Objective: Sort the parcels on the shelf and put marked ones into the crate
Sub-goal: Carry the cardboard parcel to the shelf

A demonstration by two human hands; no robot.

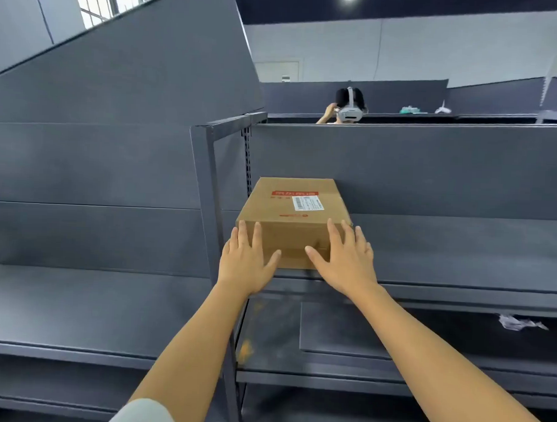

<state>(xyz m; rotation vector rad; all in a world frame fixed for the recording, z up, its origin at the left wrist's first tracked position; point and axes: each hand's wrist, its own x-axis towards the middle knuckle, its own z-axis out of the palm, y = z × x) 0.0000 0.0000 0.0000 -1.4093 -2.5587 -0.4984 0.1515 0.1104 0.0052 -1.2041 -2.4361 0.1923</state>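
**Flat palms on the parcel**

Left hand (246, 257) and right hand (343, 258) lie spread wide against the box (294, 218), gripping nothing. It sits at the shelf (460, 250) front edge. Without a firm hold, it may slip off. No crate visible.

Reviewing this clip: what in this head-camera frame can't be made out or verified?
- Crate: nowhere in the head view, beyond the frame edges.
- Printing on the white label and red strip of the cardboard parcel: too small and blurred to read.
- Parcel's front face: partly covered by the left hand and right hand; whether they grip or only rest is unclear.
- Crumpled scrap on the lower shelf: too small to identify.
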